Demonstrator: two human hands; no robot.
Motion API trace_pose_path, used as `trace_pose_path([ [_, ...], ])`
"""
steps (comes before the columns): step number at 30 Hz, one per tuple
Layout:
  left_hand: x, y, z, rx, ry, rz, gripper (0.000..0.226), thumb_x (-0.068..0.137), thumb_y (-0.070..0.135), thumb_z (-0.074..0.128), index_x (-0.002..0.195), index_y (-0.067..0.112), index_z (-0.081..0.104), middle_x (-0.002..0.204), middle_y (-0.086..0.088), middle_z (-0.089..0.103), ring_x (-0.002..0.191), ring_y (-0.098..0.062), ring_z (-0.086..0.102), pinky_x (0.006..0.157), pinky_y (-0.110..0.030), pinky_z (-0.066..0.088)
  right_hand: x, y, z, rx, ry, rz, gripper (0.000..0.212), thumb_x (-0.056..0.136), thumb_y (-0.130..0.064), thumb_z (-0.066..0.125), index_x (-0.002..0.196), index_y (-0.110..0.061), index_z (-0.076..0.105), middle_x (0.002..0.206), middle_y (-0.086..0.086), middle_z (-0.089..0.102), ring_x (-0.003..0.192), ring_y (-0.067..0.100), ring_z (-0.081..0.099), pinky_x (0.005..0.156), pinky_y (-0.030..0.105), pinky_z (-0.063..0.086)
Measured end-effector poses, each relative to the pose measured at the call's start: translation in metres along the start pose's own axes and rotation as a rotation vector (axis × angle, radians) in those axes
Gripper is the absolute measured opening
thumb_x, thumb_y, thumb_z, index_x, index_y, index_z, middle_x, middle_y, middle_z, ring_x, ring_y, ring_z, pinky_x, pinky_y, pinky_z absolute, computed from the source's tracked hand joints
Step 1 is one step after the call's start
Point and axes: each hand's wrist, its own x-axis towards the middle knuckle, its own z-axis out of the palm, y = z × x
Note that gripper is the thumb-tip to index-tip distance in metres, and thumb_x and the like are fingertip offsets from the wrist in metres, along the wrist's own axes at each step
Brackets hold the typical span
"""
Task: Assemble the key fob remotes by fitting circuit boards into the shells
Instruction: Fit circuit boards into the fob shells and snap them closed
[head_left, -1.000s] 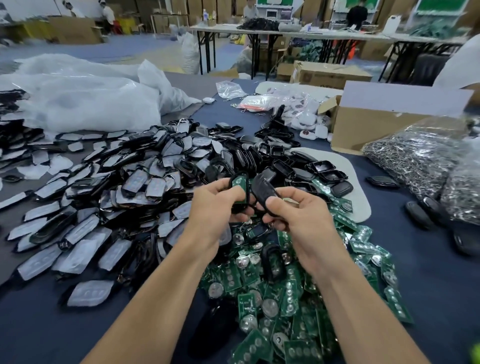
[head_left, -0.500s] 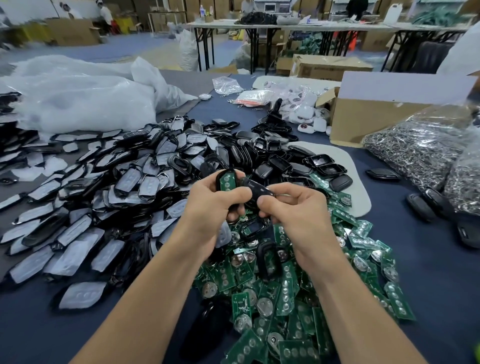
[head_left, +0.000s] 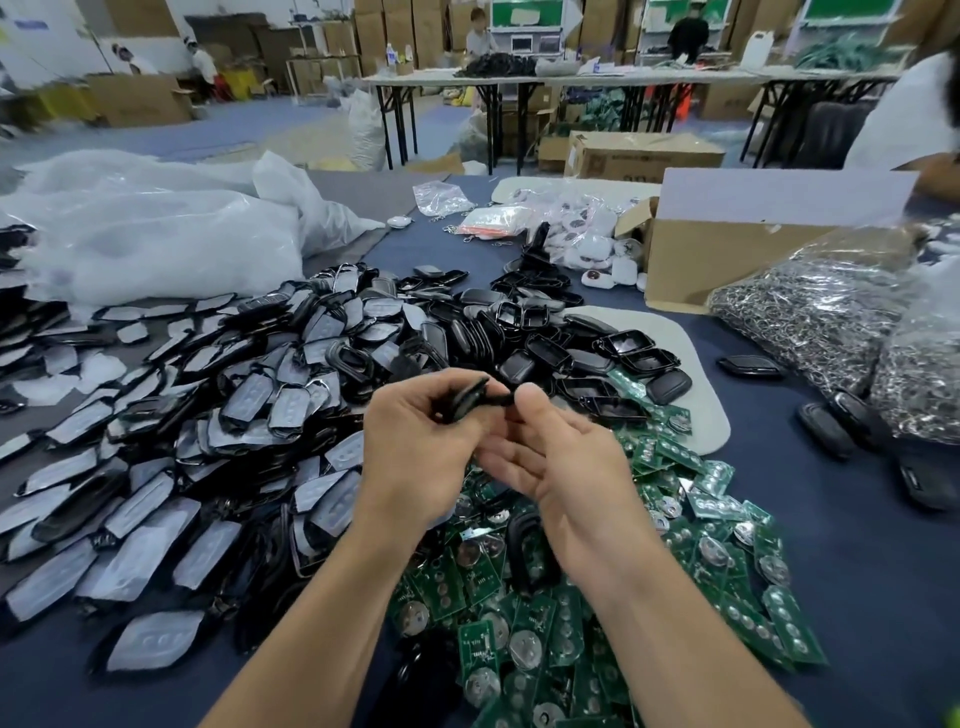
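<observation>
The black shells (head_left: 639, 358) were shiny plastic. The green boards (head_left: 478, 649) had shiny metal discs (head_left: 524, 649). The far box (head_left: 717, 260) was dull cardboard.

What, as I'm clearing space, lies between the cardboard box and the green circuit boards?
Head view: a white mat carrying black shells lies between cardboard box and circuit boards.

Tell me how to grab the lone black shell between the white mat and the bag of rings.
Pinch the black shell across its long edges, from above: it lies flat on the blue cloth, alone, so both edges look free.
</observation>
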Motion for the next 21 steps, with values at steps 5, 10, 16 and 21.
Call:
trace_pose_path([
  [5,0.005,-0.002,-0.007,-0.02,-0.143,0.01,0.043,0.078,-0.011,0.081,0.086,0.031,0.085,0.096,0.0,0.082,0.094,-0.024,0.08,0.09,-0.045,0.062,0.002,0.0,-0.005,0.153,-0.017,0.056,0.014,0.099,-0.015,0.066,0.096,-0.009,0.079,0.105,0.014,0.08,0.088,0.021,0.078,0.073,0.028,0.063],
  [10,0.005,0.005,-0.011,-0.061,-0.278,-0.011,0.033,0.075,-0.004,0.082,0.089,0.026,0.086,0.106,0.001,0.082,0.108,-0.019,0.076,0.098,-0.034,0.059,0.007,-0.003,-0.013,0.197,-0.065,0.106,0.009,0.078,-0.021,0.078,0.084,-0.017,0.084,0.098,0.005,0.077,0.084,0.015,0.072,0.08,0.028,0.062],
  [16,0.001,0.005,-0.008,-0.223,-0.183,-0.292,0.027,0.092,-0.007,0.069,0.094,0.015,0.085,0.095,-0.008,0.081,0.081,-0.015,0.075,0.064,-0.019,0.056,0.013,-0.01,-0.024,0.186,-0.109,0.14,0.046,0.072,-0.019,0.08,0.115,-0.003,0.073,0.107,0.011,0.072,0.089,0.018,0.07,0.086,0.031,0.061],
  [21,0.003,0.003,-0.004,-0.309,-0.021,-0.437,0.013,0.099,0.003,0.066,0.101,0.008,0.078,0.092,-0.01,0.081,0.06,-0.01,0.066,0.054,-0.021,0.055,0.014,-0.009,-0.026,0.158,-0.098,0.161,0.045,0.07,-0.014,0.081,0.113,-0.005,0.074,0.107,0.011,0.074,0.095,0.021,0.064,0.089,0.035,0.061],
])
